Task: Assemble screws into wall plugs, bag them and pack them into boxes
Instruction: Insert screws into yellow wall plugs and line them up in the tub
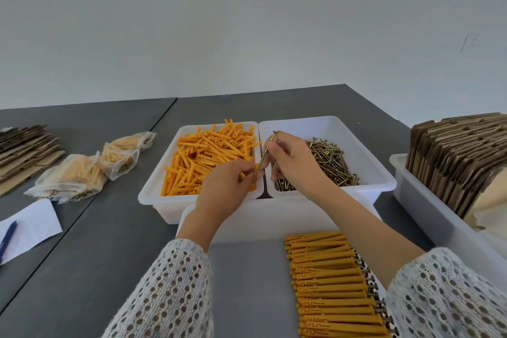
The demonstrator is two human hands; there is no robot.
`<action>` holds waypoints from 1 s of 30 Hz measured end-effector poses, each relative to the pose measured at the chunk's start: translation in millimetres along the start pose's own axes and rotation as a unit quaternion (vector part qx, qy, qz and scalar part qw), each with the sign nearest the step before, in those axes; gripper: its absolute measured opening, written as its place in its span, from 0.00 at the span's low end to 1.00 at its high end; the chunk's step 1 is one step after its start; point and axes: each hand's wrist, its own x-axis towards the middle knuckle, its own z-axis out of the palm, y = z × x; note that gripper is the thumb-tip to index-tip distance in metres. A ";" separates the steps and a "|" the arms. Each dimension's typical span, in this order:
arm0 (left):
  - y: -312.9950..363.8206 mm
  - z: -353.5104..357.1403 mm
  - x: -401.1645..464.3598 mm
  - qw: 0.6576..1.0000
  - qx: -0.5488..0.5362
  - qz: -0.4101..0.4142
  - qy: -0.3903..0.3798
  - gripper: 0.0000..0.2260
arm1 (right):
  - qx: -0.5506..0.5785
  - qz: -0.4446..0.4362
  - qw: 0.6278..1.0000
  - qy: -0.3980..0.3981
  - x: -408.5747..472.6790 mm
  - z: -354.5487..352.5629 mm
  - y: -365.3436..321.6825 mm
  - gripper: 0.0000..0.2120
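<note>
Right hand (295, 162) pinching one screw (265, 153), tilted, over the seam between plug bin (153, 195) and screw bin (384, 178); left hand (227, 189) fingers curled at the screw's tip, contents hidden; assembled plugs (332, 282) rowed in near tray (247, 225).

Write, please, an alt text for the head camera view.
The right hand pinches a screw whose tip meets the left hand, above white bins of orange wall plugs and screws. Assembled plugs lie in rows nearby.

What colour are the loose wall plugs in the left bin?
Orange wall plugs; the head view shows them plainly.
</note>
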 end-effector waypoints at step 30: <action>78.4 -6.0 -11.1 0.968 -0.165 0.125 -0.143 0.13 | 0.191 0.355 0.888 0.222 18.0 -68.5 47.3 0.11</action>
